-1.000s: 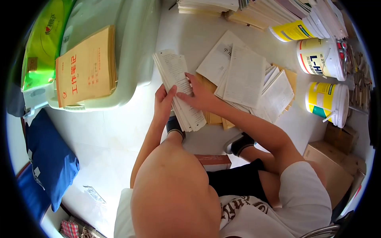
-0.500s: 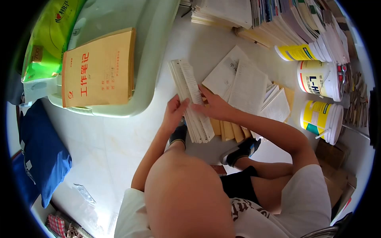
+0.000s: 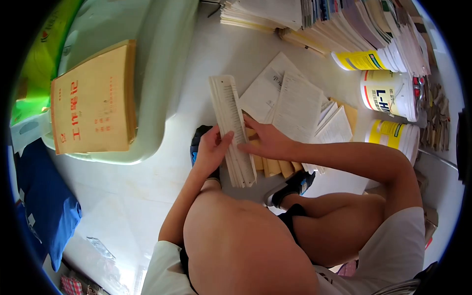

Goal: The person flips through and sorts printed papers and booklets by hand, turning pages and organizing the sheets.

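Note:
Between my hands is a long, narrow stack of papers (image 3: 229, 105), its printed lines running across the strip. My left hand (image 3: 214, 147) grips the stack's left edge, thumb lying over the top sheet. On the opposite edge, my right hand (image 3: 265, 140) holds the papers with thumb and fingers, partly hidden behind them. Just past my right hand, loose printed sheets (image 3: 297, 105) lie spread on the floor over a white booklet (image 3: 265, 88). Brown envelope-like papers (image 3: 275, 167) stick out beneath my right wrist.
A pale green plastic bin (image 3: 164, 113) stands at left, carrying a stack of tan notebooks (image 3: 93, 101). White-and-yellow buckets (image 3: 386, 93) line the right side below piled books (image 3: 354, 24). A blue cloth bag (image 3: 46, 196) lies at lower left. My shoes (image 3: 290, 189) rest near the papers.
My view has shifted, and the bin and notebooks sit further left. The paper stack appears slightly narrower and more upright between my hands, which both keep hold of it.

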Demonstrator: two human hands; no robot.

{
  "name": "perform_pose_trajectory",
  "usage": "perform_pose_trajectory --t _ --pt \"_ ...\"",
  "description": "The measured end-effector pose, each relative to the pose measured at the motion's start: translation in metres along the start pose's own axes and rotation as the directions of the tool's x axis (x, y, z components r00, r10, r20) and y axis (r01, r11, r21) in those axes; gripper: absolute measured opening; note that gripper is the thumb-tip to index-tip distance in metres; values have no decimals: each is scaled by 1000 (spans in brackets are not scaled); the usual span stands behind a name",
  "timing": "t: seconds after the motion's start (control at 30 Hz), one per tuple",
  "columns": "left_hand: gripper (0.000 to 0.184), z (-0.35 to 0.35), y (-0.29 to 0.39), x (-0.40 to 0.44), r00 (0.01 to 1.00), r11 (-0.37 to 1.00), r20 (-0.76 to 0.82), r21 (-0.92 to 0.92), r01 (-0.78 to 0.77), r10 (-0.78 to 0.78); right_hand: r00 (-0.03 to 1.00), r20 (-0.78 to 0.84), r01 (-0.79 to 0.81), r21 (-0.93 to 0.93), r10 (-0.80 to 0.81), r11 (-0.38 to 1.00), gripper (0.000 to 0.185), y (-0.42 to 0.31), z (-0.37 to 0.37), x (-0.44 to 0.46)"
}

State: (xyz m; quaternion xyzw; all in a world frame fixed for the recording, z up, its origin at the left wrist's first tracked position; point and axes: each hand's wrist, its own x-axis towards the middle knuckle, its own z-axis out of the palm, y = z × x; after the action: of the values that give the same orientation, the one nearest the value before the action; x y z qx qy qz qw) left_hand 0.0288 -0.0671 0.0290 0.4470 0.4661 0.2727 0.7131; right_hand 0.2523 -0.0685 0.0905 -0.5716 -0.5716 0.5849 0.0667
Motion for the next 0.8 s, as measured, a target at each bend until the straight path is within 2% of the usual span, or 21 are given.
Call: perform_pose_trajectory --t 0.1,0.17,0.2,0.27,0.3,0.33,0.37,0.4,0.5,0.6,0.67,0.7,0.73,0.8 --pt "26 3 -2 0 1000 990 -10 -138 -14 13 999 42 0 87 -4 996 88 1 -9 -2" --pt "26 1 -2 2 1000 991 -2 -136 -11 11 994 88 -82 247 62 966 68 -1 -12 -3" --pt "27 -1 -3 -2 1000 991 8 -137 7 -6 994 90 -84 264 62 961 68 2 -12 -2" --pt "27 -1 -3 -6 999 994 -8 -103 34 -35 995 93 -54 143 41 988 52 9 -17 0" --pt "28 -2 -2 -3 999 996 -32 -81 38 -41 1000 -1 16 110 -16 994 40 24 -11 3" --pt "28 -2 -3 2 999 997 -24 -74 32 -34 1000 -13 20 111 -19 994 40 30 -11 8" --pt "27 -1 -6 1 998 994 -52 -106 35 -40 993 -119 17 86 -6 996 34 36 -9 10" --pt "27 0 -7 -1 995 989 -78 -140 43 -55 975 -221 5 65 10 998 33 36 -7 10" --pt "25 -2 -2 1 989 987 -80 -108 115 -124 956 -290 -15 99 43 995 34 36 -7 13" --pt "24 -4 -5 2 986 987 -83 -92 134 -142 961 -276 -13 57 28 998 30 32 -10 14" --pt "23 0 -8 4 988 987 -95 -122 107 -119 944 -327 -7 127 49 992 31 27 -4 12" --pt "23 2 -8 4 989 985 -111 -156 76 -94 925 -373 2 191 71 982 38 22 -2 11" --pt "23 2 -6 4 989 985 -112 -152 80 -98 926 -371 3 197 72 980 38 18 -3 11" --pt "23 3 -2 5 992 981 -95 -183 65 -83 931 -359 106 113 -59 988 56 6 -11 11"
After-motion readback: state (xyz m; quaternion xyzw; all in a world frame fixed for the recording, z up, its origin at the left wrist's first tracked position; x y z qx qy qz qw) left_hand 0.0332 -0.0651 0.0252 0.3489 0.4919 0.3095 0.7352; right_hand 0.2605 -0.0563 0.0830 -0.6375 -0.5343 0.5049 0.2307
